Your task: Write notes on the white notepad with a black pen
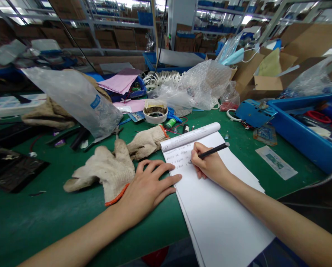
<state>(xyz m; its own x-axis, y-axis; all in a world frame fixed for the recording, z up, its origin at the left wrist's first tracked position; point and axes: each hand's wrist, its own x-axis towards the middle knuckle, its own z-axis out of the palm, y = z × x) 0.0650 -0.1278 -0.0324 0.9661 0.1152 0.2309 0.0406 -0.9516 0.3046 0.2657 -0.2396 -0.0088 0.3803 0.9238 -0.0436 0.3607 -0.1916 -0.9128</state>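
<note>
A white paper pad (210, 207) lies on the green table, its upper pages rolled over at the top, with several handwritten lines near that roll. My right hand (209, 163) is closed around a black pen (214, 150), the tip down at the writing. Flat and with fingers spread, my left hand (155, 185) rests at the pad's left edge, fingertips touching the paper. Beside it lies a cream knitted work glove (110, 170) with an orange cuff edge. A second such glove (145, 142) sits just behind, near the pad's top left corner.
Behind the pad are a tape roll (155, 113), a green battery cell (171, 123) and bubble wrap (205, 81). A blue bin (302, 137) stands at right, near a blue metal box (255, 113). At left are a plastic bag (82, 104) and a dark flat object (12, 170).
</note>
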